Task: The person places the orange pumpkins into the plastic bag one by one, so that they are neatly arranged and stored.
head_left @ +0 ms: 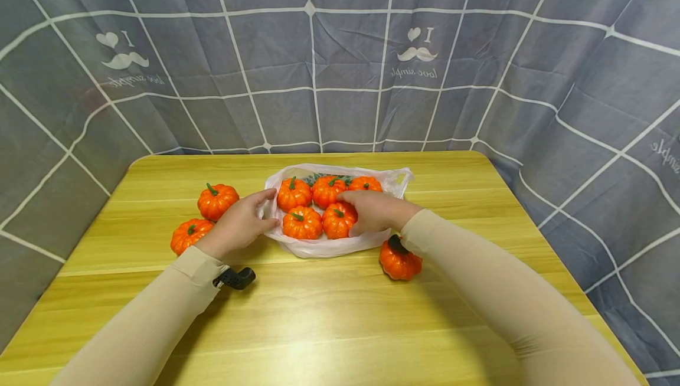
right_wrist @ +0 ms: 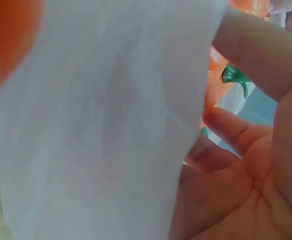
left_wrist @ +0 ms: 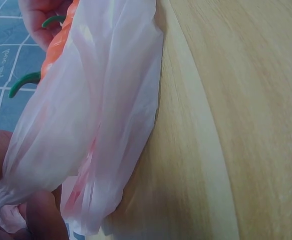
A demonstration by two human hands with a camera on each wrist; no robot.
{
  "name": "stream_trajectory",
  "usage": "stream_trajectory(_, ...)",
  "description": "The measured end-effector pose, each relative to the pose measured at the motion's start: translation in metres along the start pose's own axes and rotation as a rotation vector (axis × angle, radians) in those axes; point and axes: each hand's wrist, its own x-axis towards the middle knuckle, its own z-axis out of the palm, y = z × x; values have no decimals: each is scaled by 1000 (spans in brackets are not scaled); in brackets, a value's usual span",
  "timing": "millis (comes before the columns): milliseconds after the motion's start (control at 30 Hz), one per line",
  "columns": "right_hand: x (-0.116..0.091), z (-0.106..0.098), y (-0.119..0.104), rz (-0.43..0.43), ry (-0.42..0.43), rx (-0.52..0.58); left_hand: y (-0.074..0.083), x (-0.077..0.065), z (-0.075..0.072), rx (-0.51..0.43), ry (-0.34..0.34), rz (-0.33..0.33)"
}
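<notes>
A white plastic bag [head_left: 313, 248] lies spread on the table with several orange toy pumpkins [head_left: 301, 223] inside it, their green stems up. At the bag's left edge, my left hand [head_left: 241, 225] pinches the thin plastic, which bunches between thumb and finger [left_wrist: 45, 215] in the left wrist view. Reaching in over the right side, my right hand [head_left: 374, 210] holds the front right pumpkin [head_left: 337, 221], fingers behind it and thumb in front. Part of that pumpkin is hidden by the hand. The bag's side [right_wrist: 100, 125] covers much of the right wrist view.
Two pumpkins [head_left: 218, 201] stand on the table left of the bag, beside my left hand. Another pumpkin [head_left: 400, 261] with a dark stem sits under my right forearm. A grey checked curtain [head_left: 345, 55] surrounds the wooden table [head_left: 319, 327] at the back and sides.
</notes>
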Motion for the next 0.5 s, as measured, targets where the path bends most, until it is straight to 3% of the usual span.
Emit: stream_trajectory(500,-36,-25,15,-68,64,140,-2,0,0,2,-3,-3)
